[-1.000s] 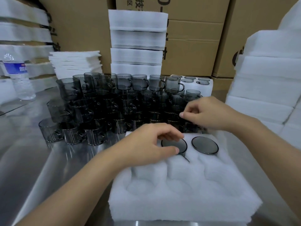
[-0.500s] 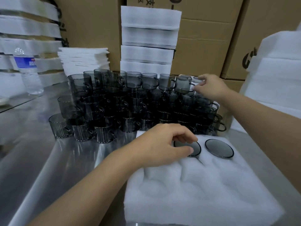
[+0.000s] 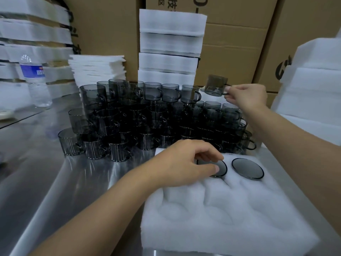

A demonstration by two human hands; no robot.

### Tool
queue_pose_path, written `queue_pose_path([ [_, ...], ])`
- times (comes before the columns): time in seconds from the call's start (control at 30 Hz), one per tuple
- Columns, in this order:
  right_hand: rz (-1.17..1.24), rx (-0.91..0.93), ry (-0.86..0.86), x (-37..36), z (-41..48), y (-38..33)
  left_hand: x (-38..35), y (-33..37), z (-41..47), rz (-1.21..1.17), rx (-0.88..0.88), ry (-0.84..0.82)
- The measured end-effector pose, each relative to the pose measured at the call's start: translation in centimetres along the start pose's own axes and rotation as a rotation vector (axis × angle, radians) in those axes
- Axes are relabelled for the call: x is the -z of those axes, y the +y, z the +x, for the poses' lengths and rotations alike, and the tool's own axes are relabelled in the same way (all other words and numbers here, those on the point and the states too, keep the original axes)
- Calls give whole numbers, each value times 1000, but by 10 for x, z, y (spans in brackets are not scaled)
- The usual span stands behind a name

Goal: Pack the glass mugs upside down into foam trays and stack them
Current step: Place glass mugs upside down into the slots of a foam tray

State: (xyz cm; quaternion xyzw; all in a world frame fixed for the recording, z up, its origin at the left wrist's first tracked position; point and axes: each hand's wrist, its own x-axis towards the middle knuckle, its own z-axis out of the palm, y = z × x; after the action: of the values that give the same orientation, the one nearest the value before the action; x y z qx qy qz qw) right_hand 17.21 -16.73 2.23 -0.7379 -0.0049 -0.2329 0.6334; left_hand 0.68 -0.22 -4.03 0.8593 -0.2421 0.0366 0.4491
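Foam tray (image 3: 230, 218) before stacked mugs (image 3: 147, 117); cartons (image 3: 230, 43) behind.

Bare steel table (image 3: 55, 182) gives open passage on the near left. The crowded pile of mugs (image 3: 156, 122) blocks the far middle, foam stacks (image 3: 171, 48) behind it. On the foam tray (image 3: 230, 218), only two upturned mugs (image 3: 248, 168) occupy far pockets.

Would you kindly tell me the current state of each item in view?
Foam tray: two pockets filled, visible others empty.
Left tray mug: upside down, left hand pinching it.
Right tray mug: upside down, untouched.
Lifted mug: right hand holds its handle.
Water bottle: upright, capped.
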Motion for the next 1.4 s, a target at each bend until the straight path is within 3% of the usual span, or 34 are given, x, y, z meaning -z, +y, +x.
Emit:
queue_pose_path([
  [0.23,336,-7,-178,23,-53,-20,5,-1,4,-287,22,92],
  [0.37,405,-24,-287,38,-86,-18,10,-5,9,-529,121,298],
  [0.5,413,-42,-355,43,-111,-5,12,-4,12,-677,201,360],
  [0.7,269,37,-413,44,-125,12,9,-4,13,-669,192,380],
  [1.4,260,163,-382,41,-123,24,11,-3,8,-657,188,287],
])
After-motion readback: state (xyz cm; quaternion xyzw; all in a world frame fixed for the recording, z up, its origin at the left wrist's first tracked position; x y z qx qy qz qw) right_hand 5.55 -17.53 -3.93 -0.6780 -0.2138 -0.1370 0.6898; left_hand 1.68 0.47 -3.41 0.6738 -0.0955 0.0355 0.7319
